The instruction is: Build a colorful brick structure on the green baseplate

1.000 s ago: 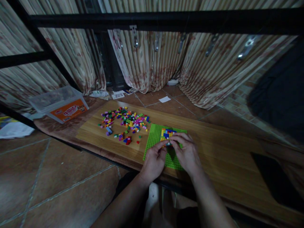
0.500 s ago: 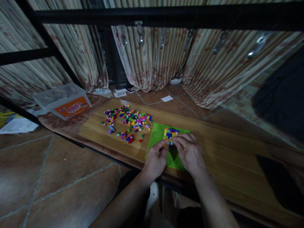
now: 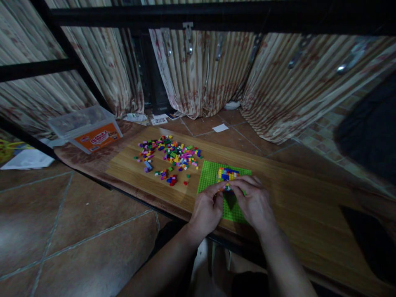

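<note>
A green studded baseplate (image 3: 233, 212) lies on the wooden board, with a block of yellow, blue and white toy bricks (image 3: 228, 173) on its upper part. My left hand (image 3: 207, 208) has thumb and forefinger closed on small toy bricks (image 3: 227, 187) at the near side of that block. From the other side, my right hand (image 3: 253, 200) pinches at the same bricks. The fingers hide most of them, and I cannot tell whether they are joined to the block.
Loose bricks of many colours (image 3: 182, 154) are spread on the wooden board (image 3: 297, 206) to the left. Farther left stands a clear plastic box (image 3: 83, 128) with an orange label. A dark flat object (image 3: 368, 239) lies at the right end.
The whole view has shifted slightly, so things sit a little farther right. Both hands stay together at the same bricks, with only slight finger movement.
</note>
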`<move>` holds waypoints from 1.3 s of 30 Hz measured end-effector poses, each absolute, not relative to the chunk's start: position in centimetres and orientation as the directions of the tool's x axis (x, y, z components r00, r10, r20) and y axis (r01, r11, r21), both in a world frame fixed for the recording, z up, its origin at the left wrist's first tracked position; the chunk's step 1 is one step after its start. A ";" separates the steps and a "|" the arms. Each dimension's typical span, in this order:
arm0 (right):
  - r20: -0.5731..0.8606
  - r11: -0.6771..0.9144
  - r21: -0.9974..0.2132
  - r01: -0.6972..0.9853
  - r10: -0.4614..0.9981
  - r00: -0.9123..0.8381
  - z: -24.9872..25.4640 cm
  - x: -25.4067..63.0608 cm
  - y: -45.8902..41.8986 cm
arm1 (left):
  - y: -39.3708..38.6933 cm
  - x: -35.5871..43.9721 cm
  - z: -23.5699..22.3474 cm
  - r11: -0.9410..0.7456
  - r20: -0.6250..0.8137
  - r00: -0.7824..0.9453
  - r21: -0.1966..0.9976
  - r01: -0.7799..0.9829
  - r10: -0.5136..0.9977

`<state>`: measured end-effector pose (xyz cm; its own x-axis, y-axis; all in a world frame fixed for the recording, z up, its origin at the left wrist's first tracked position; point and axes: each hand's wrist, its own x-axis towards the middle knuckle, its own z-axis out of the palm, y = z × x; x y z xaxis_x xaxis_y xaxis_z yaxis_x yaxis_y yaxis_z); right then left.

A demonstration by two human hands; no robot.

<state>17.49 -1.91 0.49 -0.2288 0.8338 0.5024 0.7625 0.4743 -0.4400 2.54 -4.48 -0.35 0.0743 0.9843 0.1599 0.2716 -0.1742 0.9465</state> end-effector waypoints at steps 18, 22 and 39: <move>0.437 0.332 -0.601 0.727 0.898 -0.049 0.2 17.4 -1.8 | -4.5 2.5 -0.9 -0.079 0.074 0.040 0.988 0.133 0.996; 0.486 0.343 -0.568 0.748 0.873 -0.031 -0.3 17.3 -2.0 | -4.2 2.6 -1.3 0.047 -0.044 0.018 0.982 -0.185 0.999; 0.445 0.488 -0.661 0.571 0.867 -0.226 1.9 16.4 -3.7 | -4.3 2.4 0.2 0.225 -0.207 0.090 0.853 -0.471 0.974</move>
